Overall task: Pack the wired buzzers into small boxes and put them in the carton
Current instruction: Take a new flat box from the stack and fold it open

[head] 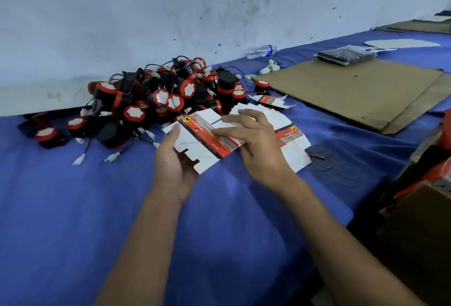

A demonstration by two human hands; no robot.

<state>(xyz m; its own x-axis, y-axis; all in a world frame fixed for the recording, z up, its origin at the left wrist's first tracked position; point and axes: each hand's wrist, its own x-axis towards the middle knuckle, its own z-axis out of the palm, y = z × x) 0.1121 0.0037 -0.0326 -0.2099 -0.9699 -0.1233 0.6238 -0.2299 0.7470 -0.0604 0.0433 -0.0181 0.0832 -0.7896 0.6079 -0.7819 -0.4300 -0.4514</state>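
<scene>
Above the blue tabletop (73, 208), the left hand (174, 161) holds a flat box blank (207, 139) from beneath, thumb on its edge. The right hand (253, 144) lies on the blank, fingers spread, pinching nothing. Just behind, buzzers (158, 100) are heaped against the wall; more blanks (290, 144) lie under the right hand.

Print on flat box blank (207, 139) too blurred to read. Stack of blanks (292, 144) partly covered by right hand (258, 144). Lower buzzers in pile (158, 100) buried, count not determinable. Carton (424, 183) cut off by right edge. Bottle (261, 51) label illegible.
</scene>
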